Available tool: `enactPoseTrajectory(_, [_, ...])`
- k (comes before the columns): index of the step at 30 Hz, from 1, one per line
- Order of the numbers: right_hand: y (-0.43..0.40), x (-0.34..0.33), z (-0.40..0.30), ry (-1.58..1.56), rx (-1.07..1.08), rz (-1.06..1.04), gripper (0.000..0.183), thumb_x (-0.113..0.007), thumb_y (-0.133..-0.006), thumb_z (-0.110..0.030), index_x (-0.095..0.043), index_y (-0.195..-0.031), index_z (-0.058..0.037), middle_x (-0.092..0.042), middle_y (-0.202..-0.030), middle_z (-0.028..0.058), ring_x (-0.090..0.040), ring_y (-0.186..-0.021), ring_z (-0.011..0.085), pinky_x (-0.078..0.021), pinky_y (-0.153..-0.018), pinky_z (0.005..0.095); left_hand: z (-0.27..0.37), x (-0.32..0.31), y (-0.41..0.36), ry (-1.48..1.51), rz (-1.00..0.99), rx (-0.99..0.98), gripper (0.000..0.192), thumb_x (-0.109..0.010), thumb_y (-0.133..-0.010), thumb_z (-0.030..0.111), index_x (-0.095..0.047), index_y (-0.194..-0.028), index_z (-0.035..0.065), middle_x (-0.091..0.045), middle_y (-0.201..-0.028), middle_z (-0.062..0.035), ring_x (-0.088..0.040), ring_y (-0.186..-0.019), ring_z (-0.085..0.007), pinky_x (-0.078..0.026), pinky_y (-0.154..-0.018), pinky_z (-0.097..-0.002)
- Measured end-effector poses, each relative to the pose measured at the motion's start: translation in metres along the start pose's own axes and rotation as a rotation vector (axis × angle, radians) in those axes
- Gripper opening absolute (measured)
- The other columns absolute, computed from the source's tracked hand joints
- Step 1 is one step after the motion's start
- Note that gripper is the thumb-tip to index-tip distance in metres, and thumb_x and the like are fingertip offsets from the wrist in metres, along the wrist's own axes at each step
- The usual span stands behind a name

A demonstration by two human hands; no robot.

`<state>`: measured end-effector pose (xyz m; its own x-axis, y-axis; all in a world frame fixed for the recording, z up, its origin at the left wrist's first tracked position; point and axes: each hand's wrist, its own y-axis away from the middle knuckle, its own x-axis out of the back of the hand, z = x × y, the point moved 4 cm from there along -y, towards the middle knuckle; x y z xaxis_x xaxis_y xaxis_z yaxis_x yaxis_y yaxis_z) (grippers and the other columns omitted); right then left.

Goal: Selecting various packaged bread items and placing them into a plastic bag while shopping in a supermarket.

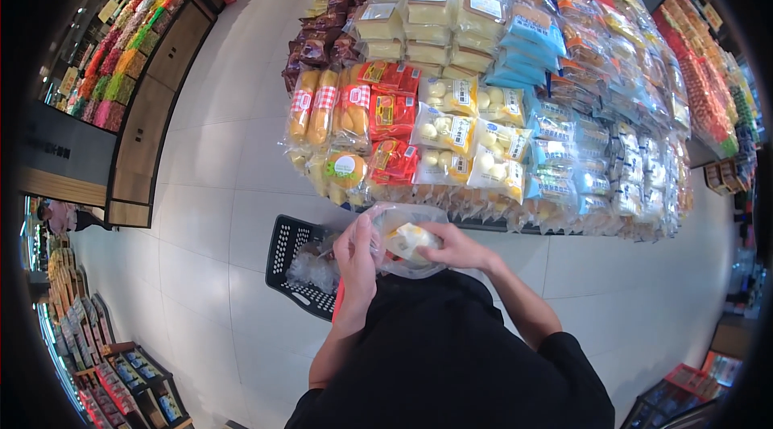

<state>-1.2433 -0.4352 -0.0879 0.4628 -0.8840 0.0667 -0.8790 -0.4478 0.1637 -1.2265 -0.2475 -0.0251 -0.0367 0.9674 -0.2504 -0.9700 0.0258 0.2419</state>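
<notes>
My left hand (356,251) grips the rim of a clear plastic bag (435,214), which hangs open in front of my body. In my right hand (456,246) is a small white-and-yellow packet of cakes (412,240), held inside the mouth of the bag. Something red shows lower in the bag, partly hidden by the packet. A dark perforated shopping basket (308,296) hangs by my left forearm, and a crumpled clear bag (313,266) lies in it. Similar white-and-yellow cake packets (444,127) lie in rows on the display just ahead.
The bakery display (495,225) fills the space ahead, stacked with long bread rolls (323,106), red packets (392,115), sponge cake blocks (429,9) and blue packets (552,154). Colourful sweets (130,54) fill a wooden counter (163,75) at left. Farther back stands a person (60,216).
</notes>
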Motion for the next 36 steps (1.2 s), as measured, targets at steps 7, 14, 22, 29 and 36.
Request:
enactPoseTrajectory(7, [-0.028,-0.035,0.016,0.708,-0.059,-0.178,0.034,-0.061,-0.089,-0.024,-0.065,-0.113,0.0001,-0.07,-0.092,0.0242,-0.068,-0.082,0.0422,-0.0551,-0.076,0.0465,-0.018,-0.016,0.007,-0.26,-0.125,-0.1,0.034,-0.049,-0.106,0.023,-0.069,-0.119,-0.002,-0.041,-0.066,0.0085,-0.035,-0.059,-0.0011,-0.028,-0.052,-0.0208])
enactPoseTrajectory(14, [-0.061,-0.07,0.102,0.714,-0.161,-0.193,0.029,-0.06,-0.086,-0.026,-0.075,-0.089,-0.0012,-0.071,-0.097,0.0238,-0.068,-0.095,0.0392,-0.0521,-0.088,0.0457,-0.029,-0.015,0.01,-0.309,-0.148,-0.145,0.036,-0.047,-0.107,0.026,-0.069,-0.12,-0.0001,-0.041,-0.062,0.0083,-0.033,-0.055,-0.0008,-0.025,-0.049,-0.0205])
enactPoseTrajectory(22, [-0.039,-0.045,0.016,0.466,-0.155,-0.211,0.025,-0.061,-0.087,-0.024,-0.071,-0.1,-0.0055,-0.07,-0.106,0.0212,-0.067,-0.1,0.0369,-0.0506,-0.09,0.0451,-0.033,-0.01,0.018,-0.27,-0.126,-0.054,0.034,-0.05,-0.106,0.023,-0.068,-0.123,-0.0014,-0.045,-0.068,0.0072,-0.037,-0.063,-0.002,-0.03,-0.055,-0.0206])
enactPoseTrajectory(29, [-0.019,-0.071,0.044,0.603,0.167,0.038,0.021,-0.066,-0.086,-0.014,-0.067,-0.105,-0.0057,-0.067,-0.108,0.0192,-0.063,-0.104,0.0378,-0.0492,-0.087,0.0452,-0.034,-0.017,0.023,-0.341,-0.185,-0.12,0.034,-0.051,-0.106,0.022,-0.066,-0.122,-0.0036,-0.061,-0.083,0.0016,-0.048,-0.073,-0.0045,-0.042,-0.066,-0.0204])
enactPoseTrajectory(36, [-0.033,-0.071,0.074,0.834,0.03,-0.233,0.016,-0.061,-0.086,-0.013,-0.068,-0.097,-0.0037,-0.068,-0.093,0.0194,-0.067,-0.088,0.0391,-0.0531,-0.076,0.0476,-0.037,-0.002,0.017,-0.215,-0.094,-0.172,0.036,-0.046,-0.108,0.025,-0.066,-0.126,0.001,-0.042,-0.066,0.0078,-0.034,-0.055,-0.0008,-0.027,-0.049,-0.0196])
